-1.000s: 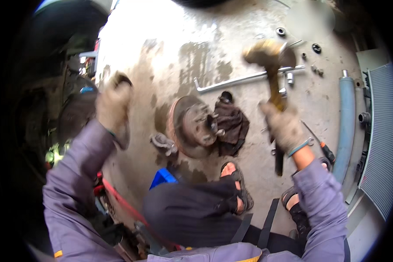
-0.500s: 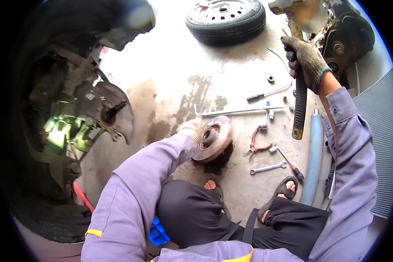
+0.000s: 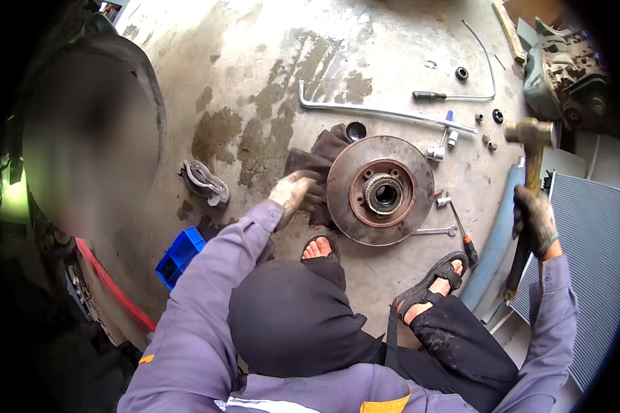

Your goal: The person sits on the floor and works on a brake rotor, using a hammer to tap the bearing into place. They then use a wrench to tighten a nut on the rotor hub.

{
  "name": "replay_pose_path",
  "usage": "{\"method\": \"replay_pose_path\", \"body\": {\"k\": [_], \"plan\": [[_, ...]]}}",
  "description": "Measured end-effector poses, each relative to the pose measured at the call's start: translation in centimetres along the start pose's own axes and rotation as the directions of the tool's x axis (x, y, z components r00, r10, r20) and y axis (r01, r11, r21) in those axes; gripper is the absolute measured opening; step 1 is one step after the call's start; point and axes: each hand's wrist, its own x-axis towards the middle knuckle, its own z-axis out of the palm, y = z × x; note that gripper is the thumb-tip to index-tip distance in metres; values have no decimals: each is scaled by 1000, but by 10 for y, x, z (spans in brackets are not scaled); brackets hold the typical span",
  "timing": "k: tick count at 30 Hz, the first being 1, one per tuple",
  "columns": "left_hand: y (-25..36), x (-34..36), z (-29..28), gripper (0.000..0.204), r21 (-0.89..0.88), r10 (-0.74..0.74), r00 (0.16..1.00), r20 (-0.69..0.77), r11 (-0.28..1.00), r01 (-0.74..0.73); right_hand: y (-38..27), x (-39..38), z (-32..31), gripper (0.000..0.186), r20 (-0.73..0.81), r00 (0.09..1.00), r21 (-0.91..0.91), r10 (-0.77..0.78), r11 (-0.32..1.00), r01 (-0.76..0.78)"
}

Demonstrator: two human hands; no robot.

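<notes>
A rusty brake disc (image 3: 341, 186) sits face up on the floor before my feet, its toothed hub ring (image 3: 384, 194) at the centre. From under its left side juts a dark brown piece (image 3: 310, 164), whose kind I cannot tell. My gloved left hand (image 3: 296, 191) is beside the disc, fingers stretched toward that brown piece; contact is unclear. Off to the right, my gloved right hand (image 3: 536, 219) is wrapped round the handle of a hammer (image 3: 530, 132), held head up above the tools. A round black cap (image 3: 355, 131) shows at the disc's upper edge.
Beyond the disc lies a long bent bar (image 3: 386, 110). Sockets (image 3: 435, 153), a wrench (image 3: 434, 230) and screwdrivers (image 3: 469, 248) lie to the right, near a blue tube (image 3: 496, 241) and a finned radiator (image 3: 579, 268). At left are a blue bin (image 3: 179, 255) and brake pads (image 3: 205, 184).
My view has shifted and the disc now faces up more fully, covering most of the pliers. My right hand has lowered the hammer. The left hand now shows beside the disc, fingers extended.
</notes>
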Motion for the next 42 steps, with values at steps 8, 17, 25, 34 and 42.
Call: {"method": "replay_pose_path", "body": {"k": [8, 17, 25, 34, 42], "plan": [[-5, 10, 19, 48, -355, 18, 1000, -15, 934, -23, 157, 44, -23, 26, 200, 914, 136, 352, 914, -382], [-29, 59, 3, 54, 445, 344, 912, -225, 869, -217, 185, 60, -25, 20, 143, 831, -317, 538, 820, -476], [9, 39, 13, 61, 401, 321, 921, -222, 891, -214, 9, 50, 105, 44, 343, 929, -745, 142, 643, 177], [-5, 65, 40, 54, -257, 119, 984, -134, 955, -151, 71, 84, 202, 70, 224, 974, -1, 25, 1000, -25], [-13, 40, 53, 45, -511, 67, 991, -114, 851, -116, 37, 33, 188, 50, 204, 956, -36, -210, 974, 222]]}}
